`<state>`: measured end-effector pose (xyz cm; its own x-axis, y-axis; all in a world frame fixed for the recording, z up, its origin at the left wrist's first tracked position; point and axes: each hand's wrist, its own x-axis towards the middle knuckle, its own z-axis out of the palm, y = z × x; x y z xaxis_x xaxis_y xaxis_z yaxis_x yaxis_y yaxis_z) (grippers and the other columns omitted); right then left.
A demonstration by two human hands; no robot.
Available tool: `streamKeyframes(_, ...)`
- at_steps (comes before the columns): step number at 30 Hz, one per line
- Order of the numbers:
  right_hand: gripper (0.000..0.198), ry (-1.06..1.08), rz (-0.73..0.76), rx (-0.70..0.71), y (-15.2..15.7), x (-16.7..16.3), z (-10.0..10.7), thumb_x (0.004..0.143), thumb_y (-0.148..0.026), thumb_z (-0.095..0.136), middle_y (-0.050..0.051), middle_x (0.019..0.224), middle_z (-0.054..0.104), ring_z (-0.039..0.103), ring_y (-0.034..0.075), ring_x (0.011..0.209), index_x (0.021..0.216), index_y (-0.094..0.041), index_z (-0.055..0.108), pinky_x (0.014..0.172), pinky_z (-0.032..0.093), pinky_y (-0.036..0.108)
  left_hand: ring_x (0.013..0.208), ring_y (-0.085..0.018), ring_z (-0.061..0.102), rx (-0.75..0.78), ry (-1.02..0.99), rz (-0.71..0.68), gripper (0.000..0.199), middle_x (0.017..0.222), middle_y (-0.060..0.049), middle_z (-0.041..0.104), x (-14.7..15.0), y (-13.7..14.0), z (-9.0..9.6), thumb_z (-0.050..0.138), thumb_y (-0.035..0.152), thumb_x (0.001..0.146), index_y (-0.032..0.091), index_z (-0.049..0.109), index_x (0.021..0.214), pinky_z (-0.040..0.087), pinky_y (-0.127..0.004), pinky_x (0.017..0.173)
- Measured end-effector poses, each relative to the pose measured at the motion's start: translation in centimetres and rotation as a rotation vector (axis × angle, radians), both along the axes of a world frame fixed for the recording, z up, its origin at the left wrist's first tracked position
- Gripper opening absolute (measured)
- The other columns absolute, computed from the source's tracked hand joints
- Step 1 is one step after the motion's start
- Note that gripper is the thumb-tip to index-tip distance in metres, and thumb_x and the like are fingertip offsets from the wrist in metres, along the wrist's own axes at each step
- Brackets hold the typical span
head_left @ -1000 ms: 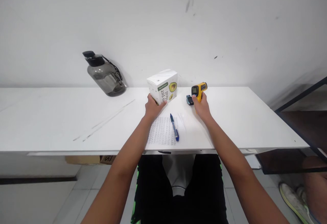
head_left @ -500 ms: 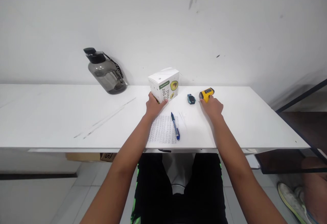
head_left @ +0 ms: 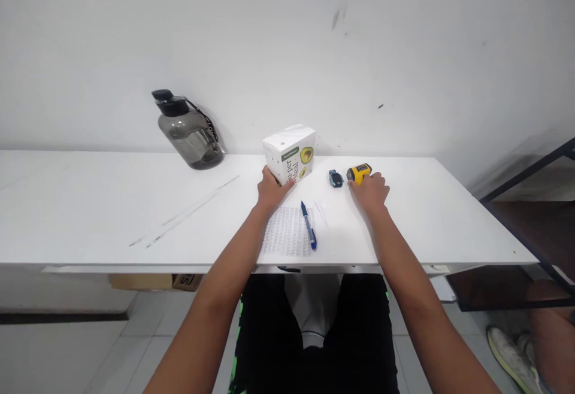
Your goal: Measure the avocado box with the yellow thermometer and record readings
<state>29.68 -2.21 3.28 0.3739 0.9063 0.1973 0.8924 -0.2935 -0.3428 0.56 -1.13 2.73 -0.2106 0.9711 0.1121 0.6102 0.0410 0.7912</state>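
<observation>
Left of the white box (head_left: 291,153), and well apart from it, a grey bottle (head_left: 191,136) with a black cap stands on the table (head_left: 135,202) by the wall. At the box's lower left, the left hand (head_left: 271,193) is clamped round its near corner, thumb on the printed face; the box stands with that face turned to the right and toward the person. On the box's near side lies a sheet (head_left: 287,232) of marked rows, a blue pen (head_left: 308,225) along its right part. Just right of the box sits a watch (head_left: 335,179), and beyond it a yellow thermometer gun (head_left: 358,173), its lower part gripped by the right hand (head_left: 371,193). A second ago the gun was upright, overlapping the watch; now it is tipped over farther from the box, leaving the watch uncovered, so the tool seems lowered but not released. Its barrel runs left to right, dark end toward the box, far end angled slightly to the wall; I cannot tell whether it bears on the table.
</observation>
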Motion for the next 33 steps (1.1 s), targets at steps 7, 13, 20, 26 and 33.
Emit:
streamKeyframes(7,0.056,-0.112,0.353,0.316,-1.8,-3.4,1.0,0.103,-0.038,0.038,0.021,0.118,0.063,0.058,0.035,0.109,0.151,-0.013,0.052,0.094,0.046,0.050,0.141,-0.038,0.057,0.006,-0.002,-0.005,0.090,0.147,-0.017,0.062,0.0,0.0,0.1,0.076,0.057,0.075,0.023,0.031,0.146,0.049,-0.052,0.110)
streamKeyframes(13,0.050,-0.178,1.051,0.185,-5.0,-8.6,-1.1,0.103,-0.030,0.038,0.015,0.108,0.072,0.065,0.027,0.087,0.146,-0.024,0.063,0.079,0.052,0.040,0.140,-0.037,0.058,0.055,-0.007,-0.010,0.086,0.148,-0.018,0.061,0.1,0.0,-0.1,0.076,0.057,0.076,0.023,0.033,0.143,0.047,-0.050,0.110)
streamKeyframes(20,0.067,0.074,0.898,-0.188,-6.0,-9.6,0.4,0.096,-0.043,0.063,0.003,0.081,0.072,0.065,0.023,0.074,0.158,-0.024,0.047,0.067,0.045,0.030,0.142,-0.037,0.055,0.058,0.003,-0.023,0.086,0.151,-0.018,0.059,0.0,0.0,-0.2,0.074,0.058,0.077,0.023,0.033,0.143,0.043,-0.051,0.113)
streamKeyframes(26,0.054,0.781,0.817,-0.190,-7.0,-6.9,1.8,0.090,-0.039,0.059,0.000,0.069,0.064,0.057,0.018,0.061,0.140,-0.019,0.064,0.064,0.045,0.031,0.141,-0.035,0.056,0.050,0.006,-0.015,0.084,0.150,-0.015,0.060,0.0,0.2,-0.4,0.075,0.057,0.078,0.025,0.033,0.143,0.040,-0.048,0.117)
streamKeyframes(33,0.051,1.339,0.816,-0.210,-11.4,-5.0,-0.2,0.073,-0.062,0.084,0.006,0.074,0.074,0.065,0.021,0.065,0.099,-0.022,0.067,0.062,0.046,0.033,0.141,-0.035,0.055,0.034,-0.002,-0.023,0.087,0.150,-0.015,0.060,0.2,-0.1,-0.1,0.074,0.057,0.079,0.024,0.031,0.147,0.039,-0.048,0.118)
